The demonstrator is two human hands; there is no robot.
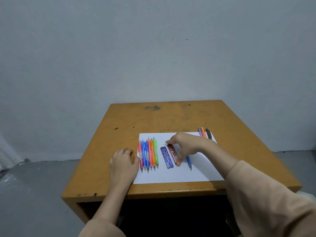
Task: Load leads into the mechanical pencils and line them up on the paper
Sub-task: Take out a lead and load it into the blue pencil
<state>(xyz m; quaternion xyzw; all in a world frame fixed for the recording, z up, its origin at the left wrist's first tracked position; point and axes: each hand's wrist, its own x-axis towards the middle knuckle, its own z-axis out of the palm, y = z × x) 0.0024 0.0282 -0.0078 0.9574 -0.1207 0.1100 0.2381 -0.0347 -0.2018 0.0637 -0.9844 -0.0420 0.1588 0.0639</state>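
The right hand (186,146) pinches the slim red plastic lead case (172,153) end to end on the white paper sheet (171,175). It looks light and slick, so the long edges are probably the safer hold. The left hand (124,161) rests slack and empty beside six lined-up coloured mechanical pencils (148,153).

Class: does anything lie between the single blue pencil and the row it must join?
Yes: the blue lead case and the red lead case, held by the right hand, lie between the blue pencil and the row.
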